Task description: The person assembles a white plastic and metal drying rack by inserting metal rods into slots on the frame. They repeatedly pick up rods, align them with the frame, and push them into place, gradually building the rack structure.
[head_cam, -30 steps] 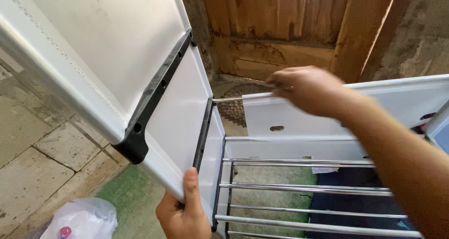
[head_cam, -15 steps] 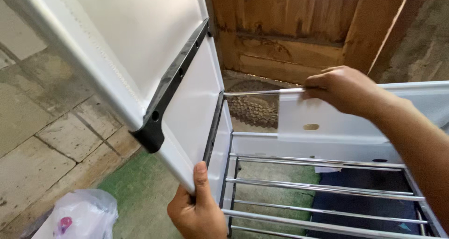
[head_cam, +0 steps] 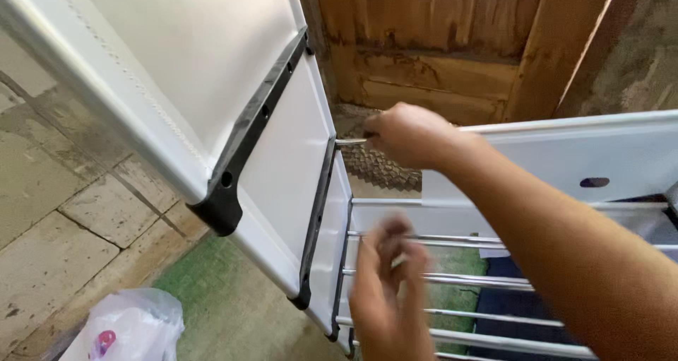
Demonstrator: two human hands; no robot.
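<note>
From the head camera, the left hand [head_cam: 388,297] is blurred low in the middle; its fingers seem loosely curled in front of the metal rods [head_cam: 452,280], but whether it grips anything cannot be told. The right hand [head_cam: 406,136] is closed, fingers pinched round the end of a thin metal rod [head_cam: 349,141] where it meets the white side panel [head_cam: 282,184]; most of that rod is hidden behind the hand and the forearm, which crosses much of the lower right.

The white drying rack (its upper wing [head_cam: 155,64] tilted up and cut off by the top and left edges) is joined by a black hinge piece [head_cam: 240,156]. A white rail [head_cam: 565,152] with a dark oval hole runs to the right edge. A white plastic bag [head_cam: 123,329] lies at the lower left, partly cut off.

Below lie grey stone paving [head_cam: 42,191] and a green mat [head_cam: 226,297]; behind stands a worn wooden door [head_cam: 438,43] beside a rough wall [head_cam: 635,57].
</note>
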